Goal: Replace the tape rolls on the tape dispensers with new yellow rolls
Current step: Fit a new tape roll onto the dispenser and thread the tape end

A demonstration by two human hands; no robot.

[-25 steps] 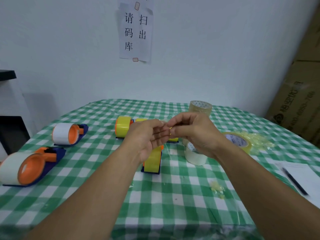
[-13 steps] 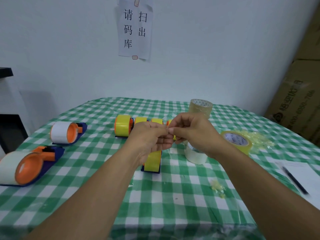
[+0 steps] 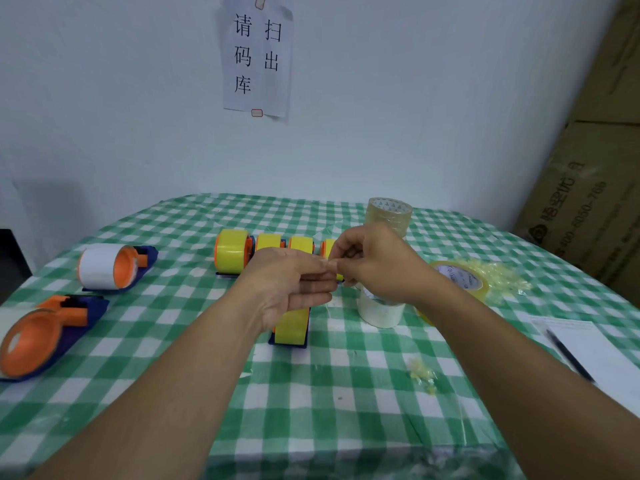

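My left hand (image 3: 291, 285) and my right hand (image 3: 374, 261) meet above the middle of the table. The left fingers lie nearly straight, pointing right. The right hand's curled fingers pinch a thin scrap of clear tape at the left fingertips; the scrap is hard to make out. Below them stands a blue dispenser with a yellow roll (image 3: 291, 327). Behind is a row of dispensers with yellow rolls (image 3: 232, 254). At the left lie two dispensers with white rolls (image 3: 100, 268) (image 3: 34, 337). A loose yellow roll (image 3: 460, 278) lies flat at the right.
A white roll (image 3: 379, 311) stands under my right wrist, a clear roll (image 3: 389, 216) behind it. Crumpled tape scraps (image 3: 498, 275) (image 3: 420, 372) lie on the green checked cloth. Paper (image 3: 588, 344) with a pen (image 3: 568, 355) is at the right edge, cardboard boxes (image 3: 588, 188) beyond.
Both hands stay together over the dispenser; the right fingers have closed tighter at the left fingertips. The view has tilted slightly.
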